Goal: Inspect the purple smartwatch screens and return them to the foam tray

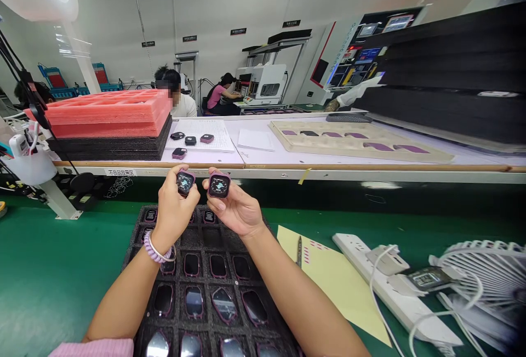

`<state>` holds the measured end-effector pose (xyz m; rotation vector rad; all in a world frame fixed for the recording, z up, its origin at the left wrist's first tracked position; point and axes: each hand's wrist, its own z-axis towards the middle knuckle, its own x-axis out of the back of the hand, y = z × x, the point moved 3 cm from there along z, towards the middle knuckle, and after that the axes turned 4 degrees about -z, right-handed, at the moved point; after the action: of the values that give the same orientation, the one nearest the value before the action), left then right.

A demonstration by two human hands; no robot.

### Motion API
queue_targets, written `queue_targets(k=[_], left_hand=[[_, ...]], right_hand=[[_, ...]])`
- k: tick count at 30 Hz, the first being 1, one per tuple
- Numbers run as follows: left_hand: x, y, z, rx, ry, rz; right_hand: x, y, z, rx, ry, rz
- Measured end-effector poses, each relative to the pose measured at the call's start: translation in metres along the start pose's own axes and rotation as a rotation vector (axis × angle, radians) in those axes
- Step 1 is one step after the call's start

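My left hand (175, 206) grips a purple-edged smartwatch body (185, 182) between thumb and fingers, its lit screen facing me. Beside it, my right hand (237, 206) pinches a second smartwatch body (219, 185), also with a lit dial. The two watches are held close together, apart from each other. Below both hands lies a black foam tray (205, 283) with watch bodies in its compartments; a few near the far edge show lit screens, the others look dark. My forearms hide parts of the tray.
Several watch bodies (190, 140) lie on the raised shelf by stacked red foam trays (107, 116). A beige tray (329, 143) with purple pieces stands to the right. Yellow paper (332, 286) with a pen, a power strip (394, 291) and a white fan (485, 269) are at my right. Two people sit beyond.
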<state>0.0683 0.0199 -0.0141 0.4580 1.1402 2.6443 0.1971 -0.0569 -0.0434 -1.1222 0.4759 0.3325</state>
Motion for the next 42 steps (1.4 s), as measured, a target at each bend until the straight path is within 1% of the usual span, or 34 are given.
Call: queue_targets(k=[5,16,22,25,28,30,32,34,36,39,42], left_hand=[[-0.001,-0.001,-0.001,0.007,-0.009,0.004],[-0.002,-0.006,0.0,0.002,-0.01,0.011],[-0.003,-0.007,0.0,-0.009,-0.013,0.01],[-0.005,-0.012,0.001,-0.011,-0.022,0.032],[-0.006,-0.023,0.004,0.042,-0.013,0.024],[-0.008,-0.031,0.007,0.1,-0.024,-0.034],[-0.011,-0.037,0.008,0.184,-0.06,-0.159],[-0.015,-0.04,0.009,0.282,-0.128,-0.317],[-0.018,-0.039,0.009,0.352,-0.201,-0.449],[-0.021,-0.035,0.008,0.385,-0.264,-0.546],[-0.02,-0.033,0.008,0.388,-0.268,-0.577]], right_hand=[[0.001,0.001,0.0,0.009,-0.014,0.009],[0.004,0.002,0.001,0.003,0.02,-0.033],[0.004,0.003,0.002,-0.003,-0.004,0.051],[0.005,0.004,0.004,-0.025,0.013,0.053],[0.008,0.004,0.008,-0.056,0.059,0.021],[0.012,0.003,0.009,-0.073,0.098,0.005],[0.015,0.001,0.009,-0.084,0.135,-0.014],[0.018,-0.002,0.008,-0.076,0.165,-0.039],[0.021,-0.006,0.007,-0.051,0.191,-0.068],[0.024,-0.011,0.007,-0.003,0.23,-0.12],[0.026,-0.015,0.007,0.022,0.257,-0.178]])
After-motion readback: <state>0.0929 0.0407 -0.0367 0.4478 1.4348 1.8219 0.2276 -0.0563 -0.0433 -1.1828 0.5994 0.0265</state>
